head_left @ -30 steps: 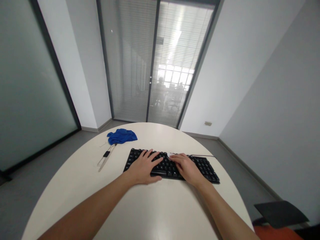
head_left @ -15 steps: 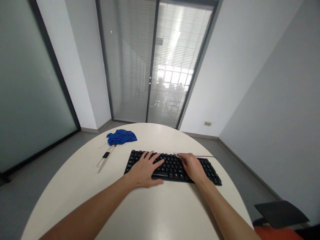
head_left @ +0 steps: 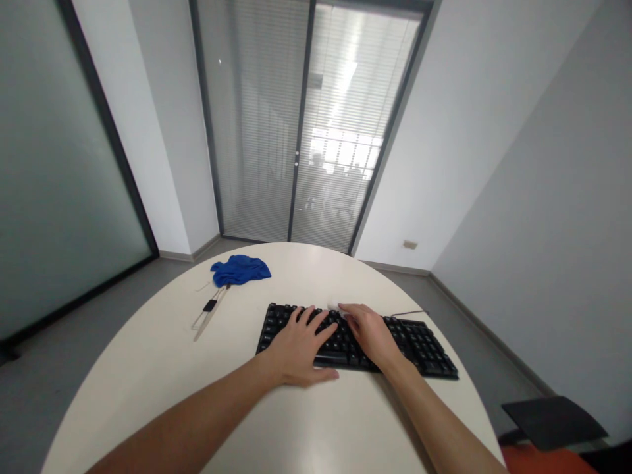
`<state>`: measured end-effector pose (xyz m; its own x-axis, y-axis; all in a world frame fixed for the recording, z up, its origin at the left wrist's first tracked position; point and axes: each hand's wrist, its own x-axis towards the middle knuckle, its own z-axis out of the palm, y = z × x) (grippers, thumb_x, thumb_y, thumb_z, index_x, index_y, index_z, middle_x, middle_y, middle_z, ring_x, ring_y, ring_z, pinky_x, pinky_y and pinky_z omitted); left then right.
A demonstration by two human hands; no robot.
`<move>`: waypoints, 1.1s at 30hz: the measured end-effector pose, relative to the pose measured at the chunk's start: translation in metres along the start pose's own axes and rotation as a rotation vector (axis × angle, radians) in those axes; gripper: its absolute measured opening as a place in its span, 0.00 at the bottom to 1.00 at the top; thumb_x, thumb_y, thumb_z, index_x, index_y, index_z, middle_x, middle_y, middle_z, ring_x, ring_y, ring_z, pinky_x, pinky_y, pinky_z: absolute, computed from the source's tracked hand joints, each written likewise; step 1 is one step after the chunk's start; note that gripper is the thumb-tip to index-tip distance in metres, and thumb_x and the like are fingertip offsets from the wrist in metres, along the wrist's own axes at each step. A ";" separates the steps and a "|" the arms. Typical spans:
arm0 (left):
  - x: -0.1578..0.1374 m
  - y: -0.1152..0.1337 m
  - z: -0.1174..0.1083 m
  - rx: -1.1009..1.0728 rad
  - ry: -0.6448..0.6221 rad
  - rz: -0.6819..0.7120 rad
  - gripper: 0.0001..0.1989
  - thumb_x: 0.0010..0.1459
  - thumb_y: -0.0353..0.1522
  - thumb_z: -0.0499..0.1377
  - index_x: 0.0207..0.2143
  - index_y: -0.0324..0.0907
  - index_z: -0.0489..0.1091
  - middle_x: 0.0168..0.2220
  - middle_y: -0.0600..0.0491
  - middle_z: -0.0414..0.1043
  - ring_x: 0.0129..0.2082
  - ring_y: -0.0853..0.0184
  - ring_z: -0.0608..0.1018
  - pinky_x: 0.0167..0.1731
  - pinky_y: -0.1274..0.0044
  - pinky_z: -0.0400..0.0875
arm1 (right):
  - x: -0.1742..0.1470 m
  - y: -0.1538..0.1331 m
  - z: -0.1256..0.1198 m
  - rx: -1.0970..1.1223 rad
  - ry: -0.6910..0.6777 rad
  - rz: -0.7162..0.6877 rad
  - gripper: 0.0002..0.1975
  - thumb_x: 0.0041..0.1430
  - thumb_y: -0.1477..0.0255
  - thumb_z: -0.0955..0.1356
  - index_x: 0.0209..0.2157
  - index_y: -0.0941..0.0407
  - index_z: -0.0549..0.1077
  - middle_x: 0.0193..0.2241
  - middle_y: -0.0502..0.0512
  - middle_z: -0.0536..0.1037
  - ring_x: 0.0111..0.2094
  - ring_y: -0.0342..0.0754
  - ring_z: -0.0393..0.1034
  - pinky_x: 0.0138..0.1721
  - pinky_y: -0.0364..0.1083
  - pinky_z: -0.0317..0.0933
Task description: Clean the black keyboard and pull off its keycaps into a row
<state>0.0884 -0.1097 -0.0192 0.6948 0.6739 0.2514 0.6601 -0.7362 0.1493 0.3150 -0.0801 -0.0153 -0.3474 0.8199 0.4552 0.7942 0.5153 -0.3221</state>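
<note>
Kbd (head_left: 344,346) laid on surface (head_left: 326,421). L hand (head_left: 301,352) splayed across it, nil gripped; white item (head_left: 335,307) (blurred) pinched by R hand (head_left: 371,333), nr rear edge. Kbd best braced firmly; light R pressure advised.

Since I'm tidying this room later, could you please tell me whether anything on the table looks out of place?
The keyboard sits somewhat askew, its right end nearer the camera, and the blue cloth lies crumpled toward the far left of the table. No spill or damage shows.
</note>
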 end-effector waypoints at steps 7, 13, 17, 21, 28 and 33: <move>-0.001 -0.008 -0.009 -0.048 -0.038 0.022 0.38 0.59 0.45 0.56 0.68 0.43 0.49 0.70 0.45 0.49 0.69 0.47 0.53 0.65 0.56 0.48 | -0.004 -0.006 0.000 -0.028 -0.065 -0.044 0.20 0.65 0.76 0.62 0.55 0.57 0.75 0.55 0.64 0.75 0.57 0.56 0.67 0.60 0.60 0.60; -0.002 -0.021 -0.015 -0.048 -0.021 0.016 0.45 0.55 0.52 0.59 0.68 0.42 0.50 0.69 0.42 0.52 0.69 0.48 0.54 0.66 0.57 0.46 | -0.007 0.001 -0.005 0.031 -0.124 -0.011 0.23 0.63 0.81 0.61 0.58 0.58 0.70 0.52 0.63 0.76 0.54 0.54 0.69 0.58 0.56 0.62; -0.003 -0.022 -0.007 -0.014 0.012 -0.049 0.46 0.52 0.55 0.59 0.67 0.44 0.52 0.69 0.43 0.53 0.68 0.45 0.53 0.66 0.53 0.42 | -0.007 0.005 -0.001 0.077 -0.094 0.018 0.18 0.64 0.79 0.61 0.53 0.57 0.72 0.48 0.61 0.78 0.50 0.52 0.72 0.55 0.53 0.65; -0.003 -0.022 -0.002 -0.038 0.011 -0.055 0.45 0.52 0.54 0.59 0.67 0.43 0.53 0.68 0.43 0.54 0.68 0.47 0.56 0.67 0.55 0.42 | -0.002 0.002 0.002 0.078 -0.098 0.011 0.16 0.65 0.78 0.62 0.50 0.55 0.75 0.48 0.58 0.80 0.50 0.52 0.74 0.55 0.53 0.65; -0.001 -0.019 -0.005 -0.093 0.044 -0.067 0.48 0.49 0.51 0.63 0.67 0.43 0.49 0.67 0.43 0.58 0.67 0.49 0.59 0.67 0.57 0.44 | 0.004 -0.009 0.010 0.102 -0.084 -0.033 0.18 0.64 0.80 0.61 0.51 0.54 0.75 0.48 0.56 0.81 0.50 0.51 0.75 0.55 0.51 0.65; -0.002 -0.019 -0.004 -0.082 0.040 -0.071 0.48 0.49 0.51 0.63 0.65 0.39 0.49 0.67 0.38 0.55 0.68 0.51 0.57 0.67 0.58 0.45 | 0.010 -0.019 0.009 0.136 -0.130 -0.093 0.20 0.64 0.80 0.61 0.52 0.53 0.75 0.48 0.55 0.81 0.50 0.51 0.75 0.54 0.50 0.66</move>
<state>0.0731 -0.0971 -0.0188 0.6339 0.7227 0.2756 0.6804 -0.6905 0.2456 0.2919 -0.0795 -0.0127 -0.4843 0.7879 0.3804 0.6843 0.6120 -0.3964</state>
